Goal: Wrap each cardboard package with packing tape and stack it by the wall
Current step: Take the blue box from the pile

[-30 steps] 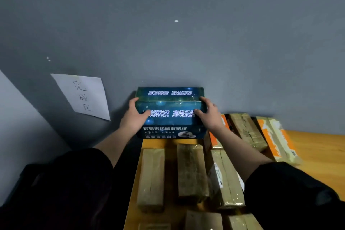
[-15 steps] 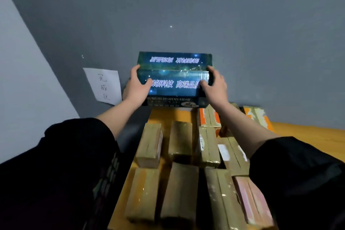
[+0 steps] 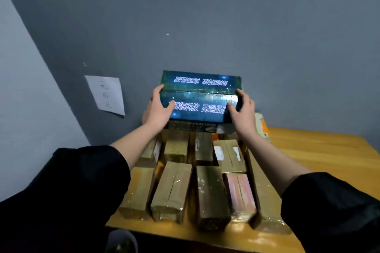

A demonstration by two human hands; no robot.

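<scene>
The blue package [image 3: 200,96] was held at 12 o'clock, close to the grey wall [image 3: 226,16] and above the far row of taped brown packages [image 3: 174,187] on the wooden table [image 3: 320,154]. Its tape-wrapped faces shone, so I judged it slippery but stiff, and probably light; the two short ends were the best places to hold. The left hand [image 3: 158,109] curled its fingers around the end at 9 o'clock, thumb on the front face. The right hand [image 3: 242,109] gripped the end at 3 o'clock in the same way. Both wrists were straight, and both forearms reached forward from black sleeves [image 3: 82,191].
</scene>
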